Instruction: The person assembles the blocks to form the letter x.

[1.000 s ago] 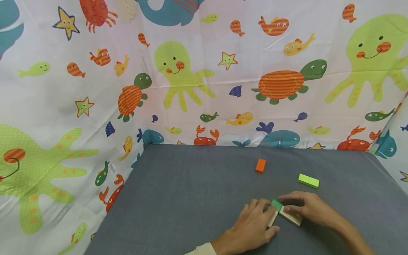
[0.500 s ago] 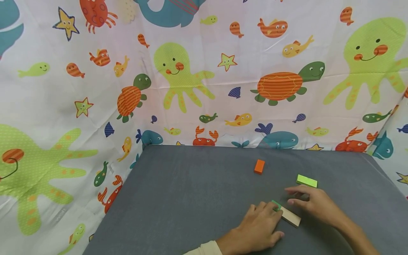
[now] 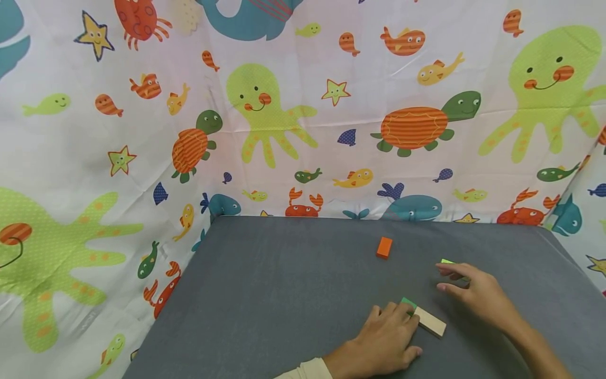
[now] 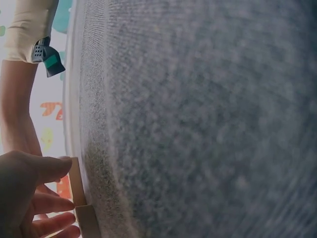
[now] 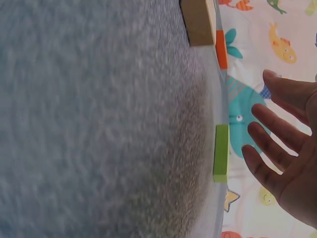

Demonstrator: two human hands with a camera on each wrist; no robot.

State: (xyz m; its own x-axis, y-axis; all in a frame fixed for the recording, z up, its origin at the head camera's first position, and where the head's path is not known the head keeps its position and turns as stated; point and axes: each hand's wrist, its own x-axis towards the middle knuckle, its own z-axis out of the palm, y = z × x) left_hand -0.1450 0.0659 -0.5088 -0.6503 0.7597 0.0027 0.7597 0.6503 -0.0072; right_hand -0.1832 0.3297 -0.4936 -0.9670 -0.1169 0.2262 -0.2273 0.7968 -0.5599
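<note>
My left hand [image 3: 384, 337] rests over a small green block [image 3: 408, 301] and a plain wooden block under the fingers. In the left wrist view, its fingertips [image 4: 64, 204] and thumb touch the upper edges of two plain wood pieces [image 4: 78, 183]. Another plain wooden block [image 3: 431, 321] lies at an angle against the green one, just right of the left fingers. My right hand [image 3: 483, 295] hovers above the cloth with spread fingers, holding nothing. It partly hides a lime green block [image 3: 446, 261] in the head view; the right wrist view shows that block [image 5: 221, 152] whole.
An orange block [image 3: 384, 247] lies farther back on the grey cloth-covered table [image 3: 284, 295]. Behind and to the left hangs a white curtain [image 3: 284, 184] printed with sea animals.
My right hand has let go of the plain wooden block and moved back and to the right, over the lime green block. My left hand has shifted slightly right, covering more of the green block.
</note>
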